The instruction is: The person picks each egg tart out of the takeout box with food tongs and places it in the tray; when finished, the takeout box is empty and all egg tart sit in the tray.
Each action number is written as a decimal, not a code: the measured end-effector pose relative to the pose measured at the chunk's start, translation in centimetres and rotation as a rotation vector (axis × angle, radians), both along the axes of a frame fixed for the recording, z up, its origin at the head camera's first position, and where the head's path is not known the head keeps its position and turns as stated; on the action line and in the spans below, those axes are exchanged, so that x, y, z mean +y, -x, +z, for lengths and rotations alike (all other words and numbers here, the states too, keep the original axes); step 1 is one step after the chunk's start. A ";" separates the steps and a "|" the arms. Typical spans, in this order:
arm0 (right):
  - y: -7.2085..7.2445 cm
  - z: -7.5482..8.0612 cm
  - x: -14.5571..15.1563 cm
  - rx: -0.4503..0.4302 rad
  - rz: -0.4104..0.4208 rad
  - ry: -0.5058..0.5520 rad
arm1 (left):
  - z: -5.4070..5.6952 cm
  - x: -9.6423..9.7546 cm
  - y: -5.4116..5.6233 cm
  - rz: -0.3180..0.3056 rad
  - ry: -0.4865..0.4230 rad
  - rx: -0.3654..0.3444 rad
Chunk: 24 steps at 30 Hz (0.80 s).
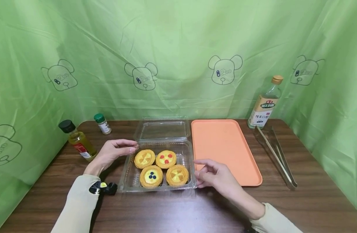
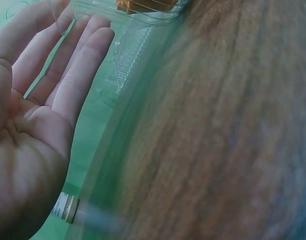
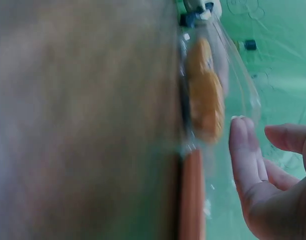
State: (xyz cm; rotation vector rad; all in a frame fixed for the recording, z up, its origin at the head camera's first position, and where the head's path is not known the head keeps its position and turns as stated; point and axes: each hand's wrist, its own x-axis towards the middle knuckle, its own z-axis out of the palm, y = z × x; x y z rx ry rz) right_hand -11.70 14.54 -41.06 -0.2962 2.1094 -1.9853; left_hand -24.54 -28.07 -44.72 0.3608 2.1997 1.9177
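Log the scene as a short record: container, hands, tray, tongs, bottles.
Container: clear, lid open at the back
Contents: four tarts, one red-dotted, one blue-dotted, two wedge-topped
Left hand: at container's left rear corner, contact unclear
Right hand: at container's right side, contact unclear
Tray: orange, right of container
Tongs: right of tray
Far left: black-capped bottle, green-capped jar
Back right: tan-capped bottle
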 end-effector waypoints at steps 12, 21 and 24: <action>2.5 2.9 9.8 0.220 -0.328 -0.168 | -0.4 0.3 -0.2 0.007 -0.023 -0.003; 4.7 2.9 16.9 0.302 -0.500 -0.444 | -0.1 0.1 -0.1 0.009 -0.006 0.000; 5.3 3.0 18.4 0.303 -0.542 -0.565 | 0.0 0.0 0.0 0.009 -0.009 -0.002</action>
